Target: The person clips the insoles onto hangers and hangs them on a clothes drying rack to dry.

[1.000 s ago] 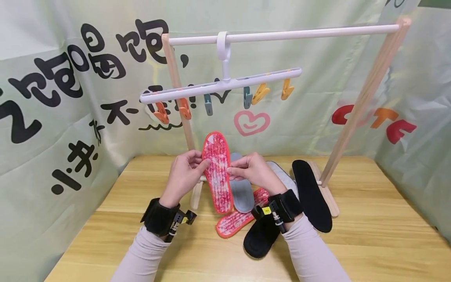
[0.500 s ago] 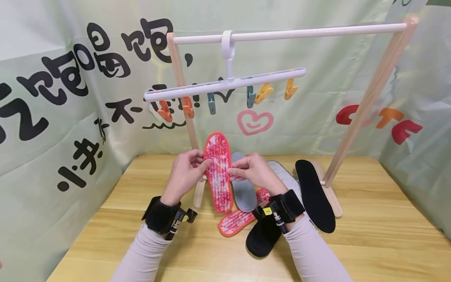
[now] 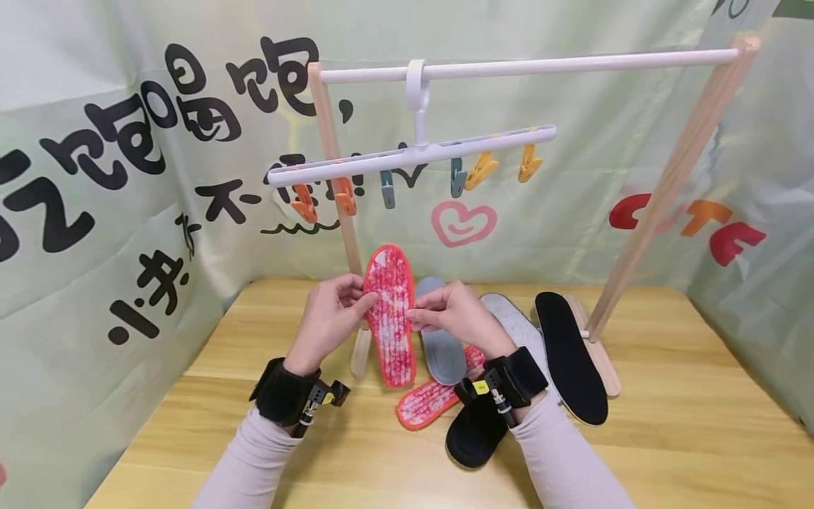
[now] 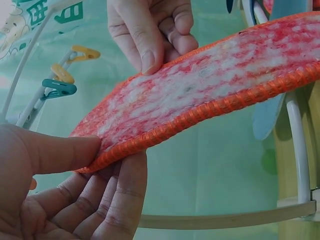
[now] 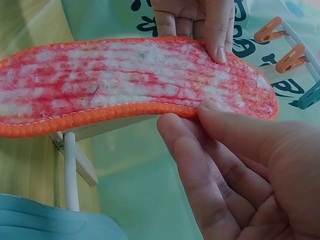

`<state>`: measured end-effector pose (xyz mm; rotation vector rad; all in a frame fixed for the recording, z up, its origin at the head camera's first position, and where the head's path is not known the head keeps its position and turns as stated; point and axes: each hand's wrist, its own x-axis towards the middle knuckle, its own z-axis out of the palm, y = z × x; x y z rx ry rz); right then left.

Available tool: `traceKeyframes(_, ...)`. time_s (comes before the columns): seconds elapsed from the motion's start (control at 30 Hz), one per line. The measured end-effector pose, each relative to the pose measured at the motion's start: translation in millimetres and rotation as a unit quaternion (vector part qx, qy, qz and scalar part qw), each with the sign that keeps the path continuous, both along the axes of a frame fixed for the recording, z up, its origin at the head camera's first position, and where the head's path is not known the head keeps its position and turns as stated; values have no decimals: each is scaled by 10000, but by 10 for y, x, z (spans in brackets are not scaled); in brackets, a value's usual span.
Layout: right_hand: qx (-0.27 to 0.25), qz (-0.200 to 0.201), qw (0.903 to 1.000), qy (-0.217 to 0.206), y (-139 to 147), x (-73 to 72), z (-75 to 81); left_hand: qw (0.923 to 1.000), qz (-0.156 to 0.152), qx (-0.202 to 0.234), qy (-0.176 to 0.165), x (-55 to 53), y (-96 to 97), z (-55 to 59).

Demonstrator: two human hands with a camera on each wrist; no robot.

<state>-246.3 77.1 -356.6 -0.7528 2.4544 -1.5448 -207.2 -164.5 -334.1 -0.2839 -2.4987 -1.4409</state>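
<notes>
A red-and-white fuzzy insole [image 3: 391,318] with orange stitched edging is held upright above the table, between both hands. My left hand [image 3: 335,311] pinches its left edge, thumb on the patterned face and fingers behind, as the left wrist view also shows. On the opposite edge, my right hand [image 3: 454,314] pinches the insole [image 5: 130,82] between thumb and fingertips. Above hangs a white clip hanger [image 3: 413,154] with orange clips [image 3: 345,196], teal clips [image 3: 457,177] and yellow clips [image 3: 529,164] dangling from it.
A wooden rack [image 3: 674,184] with a white rod carries the hanger. On the table [image 3: 687,424] lie a second red insole [image 3: 425,406], a grey-blue insole [image 3: 443,353], a light grey insole [image 3: 518,325], a black insole [image 3: 570,360] and another black one [image 3: 473,437] partly under the right wrist.
The insole and both hands stay almost in place, the insole shifting slightly down and left. The hanger, rack and other insoles sit a little farther right in view as the head camera shifts.
</notes>
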Motion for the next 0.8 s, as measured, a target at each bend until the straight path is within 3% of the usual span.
traceKeyframes(0.43,-313,48,9994,-137,-38,33,87,9999,2,-10,102,-13,-106,50)
traceKeyframes(0.8,-533,-82,9982,248,-124,153,41,9998,82,151,-26,95,-301,-4)
